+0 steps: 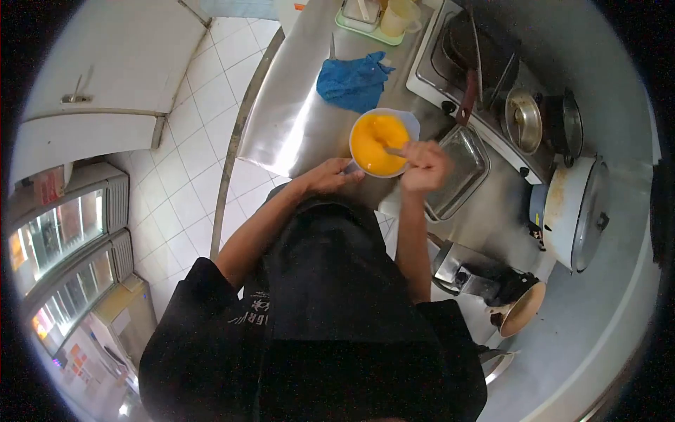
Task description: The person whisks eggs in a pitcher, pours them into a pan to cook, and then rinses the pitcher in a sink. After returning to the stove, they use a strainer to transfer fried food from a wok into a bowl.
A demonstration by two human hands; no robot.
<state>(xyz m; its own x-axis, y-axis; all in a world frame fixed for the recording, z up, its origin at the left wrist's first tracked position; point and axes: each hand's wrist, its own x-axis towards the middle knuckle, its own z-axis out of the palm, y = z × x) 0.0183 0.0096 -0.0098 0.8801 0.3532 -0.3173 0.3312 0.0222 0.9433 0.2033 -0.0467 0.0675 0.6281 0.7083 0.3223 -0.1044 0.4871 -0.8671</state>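
Observation:
My left hand (328, 176) is closed on the handle of a whitish plastic jug (415, 126), held over the near part of the steel counter. Thick yellow-orange liquid (371, 144), which looks like beaten egg, fills much of it. My right hand (425, 166) is closed in a fist around a thin utensil (394, 150). The utensil's lower end is sunk in the liquid, so its kind cannot be made out. Just beyond the jug lies a crumpled blue cloth (355, 81) on the counter. Right of my right hand is a rectangular glass dish (460, 172).
A stove (430, 79) on the right carries a pan with a brown handle (467, 98) and a small metal pot (524, 121). A big lidded white pot (568, 211) stands nearer. At the back, a green tray (369, 29) holds a yellowish cup (399, 17). The counter edge (235, 141) runs along the left.

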